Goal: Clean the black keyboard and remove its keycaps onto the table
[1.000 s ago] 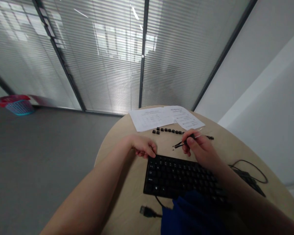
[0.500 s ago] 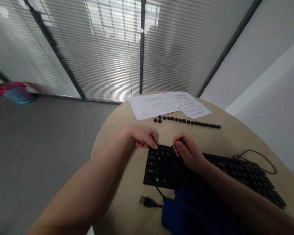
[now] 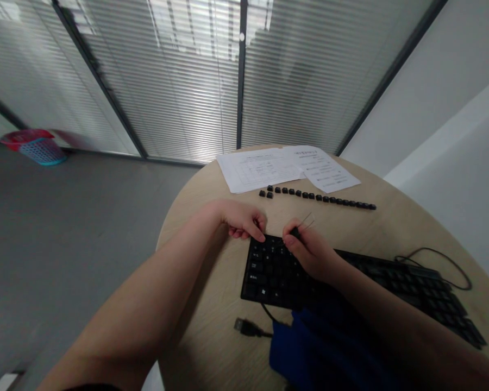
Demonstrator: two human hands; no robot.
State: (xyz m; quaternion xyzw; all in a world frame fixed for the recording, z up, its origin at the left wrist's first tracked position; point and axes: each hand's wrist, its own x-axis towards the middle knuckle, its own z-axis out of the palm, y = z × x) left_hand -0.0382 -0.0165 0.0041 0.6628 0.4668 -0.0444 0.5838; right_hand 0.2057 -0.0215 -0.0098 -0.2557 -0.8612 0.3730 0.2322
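A black keyboard (image 3: pixel 264 276) lies on the round wooden table, partly covered by my right forearm. My left hand (image 3: pixel 245 220) is closed at its far left corner, the thumb pressed on the edge and the other fingers curled beside it. Over the upper keys, my right hand (image 3: pixel 309 250) grips a wire keycap puller (image 3: pixel 295 232), whose dark handle shows between thumb and fingers. Two thin wires stick up from it, away from the keys. The puller's lower end is hidden or too small to make out. Loose black keycaps (image 3: pixel 318 197) lie in a row beyond both hands.
Printed paper sheets (image 3: pixel 261 169) lie at the table's far edge. A USB plug (image 3: pixel 248 327) and blue cloth (image 3: pixel 301 347) are at the near side. A thin cable (image 3: pixel 464 271) loops at the right. A red and blue basket (image 3: pixel 43 149) stands on the floor.
My right hand has shifted slightly left and up over the keyboard, and the puller's wires have turned a little. My left hand keeps its place on the corner. The whole view has tilted slightly.
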